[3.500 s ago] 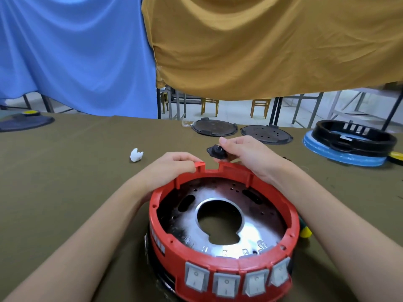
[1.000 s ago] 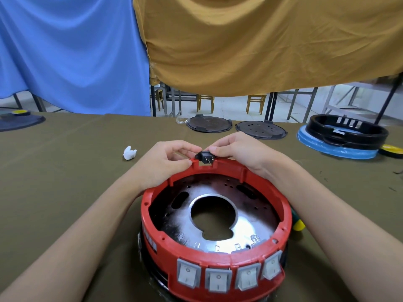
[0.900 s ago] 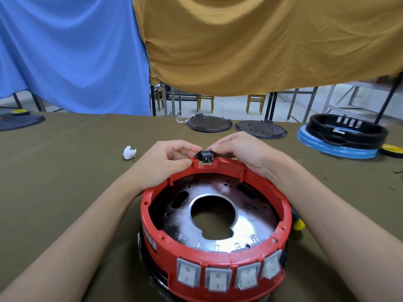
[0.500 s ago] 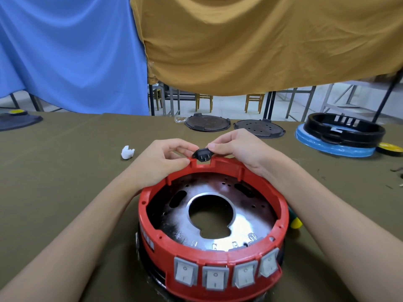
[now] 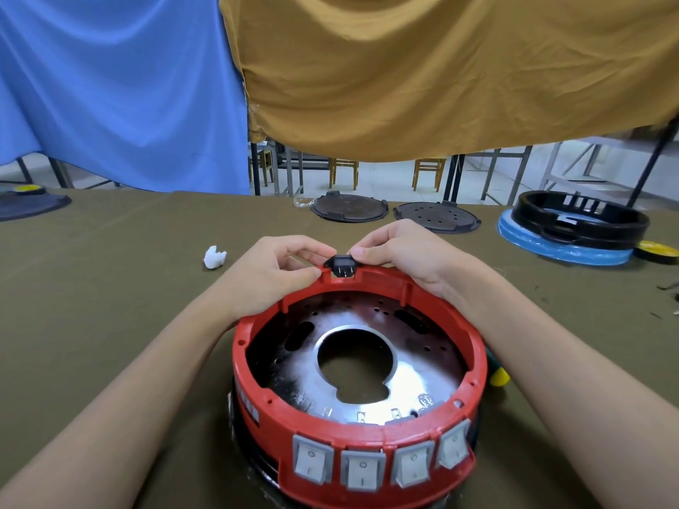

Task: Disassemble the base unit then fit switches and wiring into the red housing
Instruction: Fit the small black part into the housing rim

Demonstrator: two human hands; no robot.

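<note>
- Since the earliest frame, the socket point(image 5: 343, 265) has come from beside the rim into the notch at the far edge of the housing point(image 5: 358, 427), and the left hand point(image 5: 273, 275) has closed in on it.
- Right hand point(image 5: 408, 251) is pinching the socket's right end with curled fingers point(image 5: 362, 252), its palm lying over the far rim.
- Left hand is pinching the socket's left end, thumb pressing on the rim just beside the notch, fingers curling over the top.
- Socket is sitting in the notch, black, with metal pins facing the camera.
- Housing is standing on the worktop point(image 5: 110, 288), near the camera, with a metal plate point(image 5: 404, 372) inside it.
- Four grey switches point(image 5: 362, 470) are sitting in a row in the near wall.
- White scrap point(image 5: 214, 257) is lying left of the hands, well apart.
- Two dark discs point(image 5: 349, 207) are lying at the far edge; a black ring point(image 5: 580, 218) is resting on a blue disc point(image 5: 562, 249) at far right.
- Yellow handle tip point(image 5: 498, 378) is poking out beside the right forearm.
</note>
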